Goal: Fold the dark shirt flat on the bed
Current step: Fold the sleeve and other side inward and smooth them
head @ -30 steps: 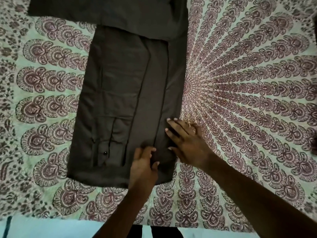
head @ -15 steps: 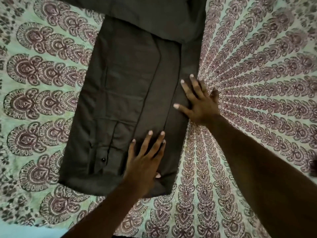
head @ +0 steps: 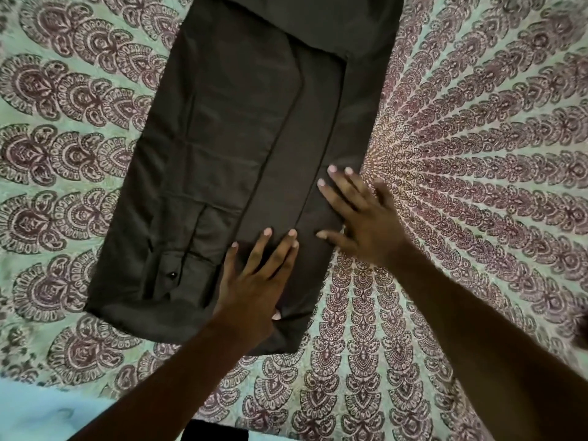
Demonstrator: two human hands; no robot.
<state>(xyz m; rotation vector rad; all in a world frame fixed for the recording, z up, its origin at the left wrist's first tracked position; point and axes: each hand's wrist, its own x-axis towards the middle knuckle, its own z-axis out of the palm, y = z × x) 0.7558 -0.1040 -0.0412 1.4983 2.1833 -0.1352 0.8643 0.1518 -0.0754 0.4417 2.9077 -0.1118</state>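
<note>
Your dark shirt [head: 229, 160] lies straight ahead of you on the bed [head: 477, 154], already narrowed into a long rectangle whose long axis runs away from you, leaning a little to the right at the far end. The near short edge sits just under your wrists; the far end runs out of view at the top, where a wider band of the same cloth crosses it.

Both of your hands are flat and spread, palms down, gripping nothing. Your left hand [head: 254, 281] presses on the near right part of the shirt, fingers pointing up the length. Your right hand [head: 366, 218] sits just beside it, straddling the shirt's right edge, fingertips on the cloth and palm on the bedspread. The 2 hands are near each other but not touching.

That puts both hands at the near end, so the next fold probably has to carry the cloth along the long axis, and the left hand is the nearer one to the hem.

The fabric looks thin, matte and smooth, holding crisp creases and 2 long lengthwise fold lines. A cuff with 1 small dark button [head: 172, 275] lies at the near left. The bedspread is pale green, printed with maroon mandala motifs.
</note>
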